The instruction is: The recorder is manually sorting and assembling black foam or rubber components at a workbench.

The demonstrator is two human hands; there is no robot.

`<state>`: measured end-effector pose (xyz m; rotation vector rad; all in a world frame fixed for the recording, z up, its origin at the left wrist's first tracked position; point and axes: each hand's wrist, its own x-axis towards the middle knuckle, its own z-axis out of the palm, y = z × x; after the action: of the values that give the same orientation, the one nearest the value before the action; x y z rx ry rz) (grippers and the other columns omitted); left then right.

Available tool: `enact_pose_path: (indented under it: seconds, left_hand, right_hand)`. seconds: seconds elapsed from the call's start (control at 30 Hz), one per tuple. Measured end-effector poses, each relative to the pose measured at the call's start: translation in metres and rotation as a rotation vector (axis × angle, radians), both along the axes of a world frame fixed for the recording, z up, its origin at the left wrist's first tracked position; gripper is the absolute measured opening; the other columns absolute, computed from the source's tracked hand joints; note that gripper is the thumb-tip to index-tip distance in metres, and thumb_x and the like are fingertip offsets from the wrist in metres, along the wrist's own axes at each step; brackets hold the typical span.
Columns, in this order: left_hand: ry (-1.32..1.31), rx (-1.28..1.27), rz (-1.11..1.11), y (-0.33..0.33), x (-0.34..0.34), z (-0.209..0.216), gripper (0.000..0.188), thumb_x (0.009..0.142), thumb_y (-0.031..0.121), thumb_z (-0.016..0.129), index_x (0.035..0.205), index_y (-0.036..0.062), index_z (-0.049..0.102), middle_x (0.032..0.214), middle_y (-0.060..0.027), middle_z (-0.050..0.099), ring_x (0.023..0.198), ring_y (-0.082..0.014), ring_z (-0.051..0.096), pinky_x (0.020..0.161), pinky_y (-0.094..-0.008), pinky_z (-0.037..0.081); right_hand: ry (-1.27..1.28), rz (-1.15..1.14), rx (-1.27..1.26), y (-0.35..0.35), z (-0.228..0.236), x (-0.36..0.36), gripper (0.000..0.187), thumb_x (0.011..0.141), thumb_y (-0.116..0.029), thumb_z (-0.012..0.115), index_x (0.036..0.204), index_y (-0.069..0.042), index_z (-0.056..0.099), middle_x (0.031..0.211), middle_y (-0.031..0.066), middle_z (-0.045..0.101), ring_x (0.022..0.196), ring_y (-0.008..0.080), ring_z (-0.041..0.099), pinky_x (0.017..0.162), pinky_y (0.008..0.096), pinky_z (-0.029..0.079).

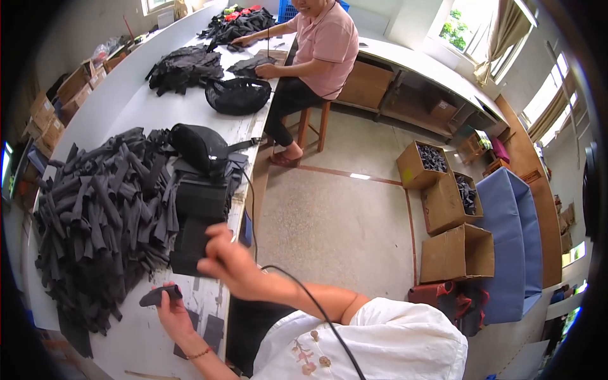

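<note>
My left hand point(175, 318) is closed around a rolled dark grey fabric piece point(159, 296), held over the near part of the table. My right hand point(233, 263) is raised at the table's edge, beside a stack of flat black fabric pieces point(201, 202). Its fingers are bent and smeared by motion, so I cannot make out whether anything is between them. A large heap of rolled dark grey fabric pieces point(107, 209) lies to the left of the stack. Flat dark pieces point(212, 332) rest on the table by my left wrist.
On the white table point(136, 345), a black pouch point(197, 149) with a strap lies beyond the stack. Farther off, another person point(323, 50) sits handling dark fabric. A black cable point(310, 294) crosses my right arm. Cardboard boxes point(453, 256) stand on the floor to the right.
</note>
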<state>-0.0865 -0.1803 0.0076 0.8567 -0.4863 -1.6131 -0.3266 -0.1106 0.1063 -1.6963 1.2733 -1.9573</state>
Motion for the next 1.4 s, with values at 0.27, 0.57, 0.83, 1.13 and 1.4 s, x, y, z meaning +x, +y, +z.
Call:
enact_pose_path:
  seconds: [0.27, 0.57, 0.83, 1.13, 1.4]
  left_hand:
    - [0.061, -0.048, -0.048, 0.006, 0.017, -0.008, 0.043, 0.095, 0.009, 0.061, 0.133, -0.0043, 0.046, 0.12, -0.014, 0.06, 0.112, -0.021, 0.059, 0.101, -0.0333, 0.047]
    - [0.03, -0.028, 0.057, 0.01, 0.027, -0.004, 0.047, 0.094, 0.01, 0.063, 0.136, -0.002, 0.045, 0.112, -0.0103, 0.061, 0.109, -0.0239, 0.06, 0.093, -0.0329, 0.053]
    - [0.054, -0.015, 0.065, 0.009, 0.016, 0.001, 0.047, 0.095, 0.009, 0.061, 0.137, -0.0023, 0.043, 0.11, -0.012, 0.061, 0.107, -0.0199, 0.061, 0.088, -0.0295, 0.054]
    - [0.117, 0.035, 0.062, 0.009, 0.022, -0.004, 0.043, 0.098, 0.007, 0.056, 0.138, -0.0014, 0.042, 0.107, -0.0128, 0.062, 0.098, -0.0173, 0.061, 0.084, -0.0274, 0.055]
    - [0.245, -0.006, 0.003, 0.02, 0.012, -0.008, 0.04, 0.096, 0.004, 0.057, 0.134, -0.0001, 0.046, 0.107, -0.011, 0.06, 0.099, -0.0195, 0.061, 0.081, -0.0305, 0.055]
  right_hand:
    - [0.25, 0.108, 0.269, 0.0, -0.043, 0.032, 0.061, 0.081, -0.005, 0.07, 0.136, -0.004, 0.044, 0.108, 0.0143, 0.056, 0.099, 0.0342, 0.051, 0.087, 0.0428, 0.04]
    - [-0.161, -0.401, -0.035, -0.008, 0.02, -0.019, 0.059, 0.083, 0.002, 0.068, 0.136, 0.005, 0.043, 0.121, 0.0207, 0.054, 0.107, 0.0329, 0.053, 0.096, 0.0352, 0.042]
    - [0.461, -0.18, 0.125, -0.028, -0.083, 0.025, 0.061, 0.074, -0.008, 0.074, 0.131, -0.003, 0.053, 0.11, 0.0119, 0.057, 0.096, 0.029, 0.055, 0.086, 0.0408, 0.041]
    - [0.671, -0.172, 0.355, -0.032, -0.139, 0.052, 0.065, 0.08, -0.019, 0.069, 0.137, 0.001, 0.045, 0.109, 0.0104, 0.055, 0.098, 0.0257, 0.052, 0.085, 0.039, 0.041]
    - [0.703, -0.204, 0.322, -0.031, -0.134, 0.05, 0.06, 0.081, -0.02, 0.067, 0.134, 0.001, 0.047, 0.108, 0.0117, 0.055, 0.097, 0.0267, 0.053, 0.084, 0.0387, 0.041]
